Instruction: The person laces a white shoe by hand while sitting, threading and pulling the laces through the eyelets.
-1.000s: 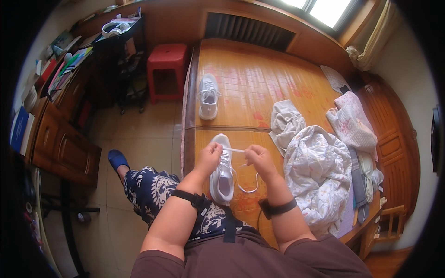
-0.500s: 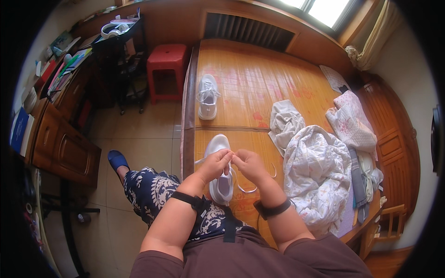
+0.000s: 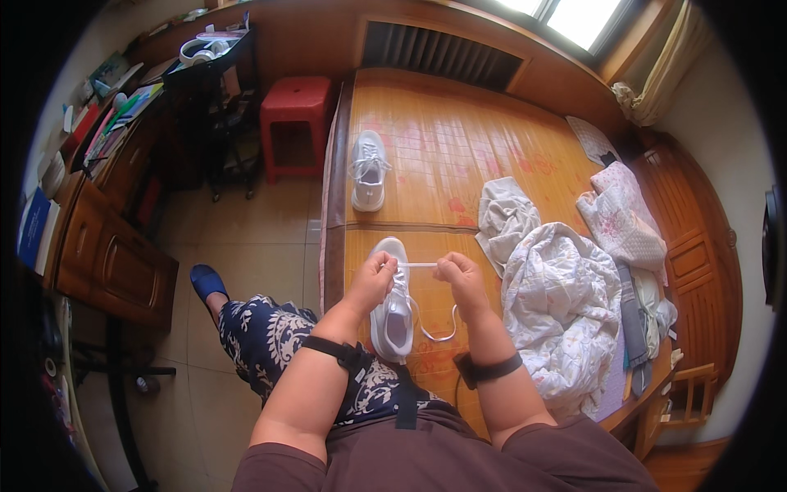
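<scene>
A white sneaker (image 3: pixel 391 336) lies on the mat-covered bed in front of me, its toe pointing away. My left hand (image 3: pixel 373 281) is closed at the shoe's front part, pinching a white shoelace (image 3: pixel 420 265). To the right of the shoe my right hand (image 3: pixel 462 280) is also closed and grips the same lace. Between the two hands the lace runs straight and level. A loose loop of it curls on the mat below my right hand. The second white sneaker (image 3: pixel 369 170), laced, sits farther off near the bed's left edge.
A crumpled white quilt (image 3: pixel 561 307), a grey-white cloth (image 3: pixel 506 215) and a folded pink cover (image 3: pixel 623 213) lie to the right on the bed. A red stool (image 3: pixel 295 123) stands beyond the bed's left edge. A wooden desk (image 3: pixel 115 254) is at the left.
My hands were together over the shoe. My right hand has moved right and my left hand slightly left, and the lace is now stretched between them.
</scene>
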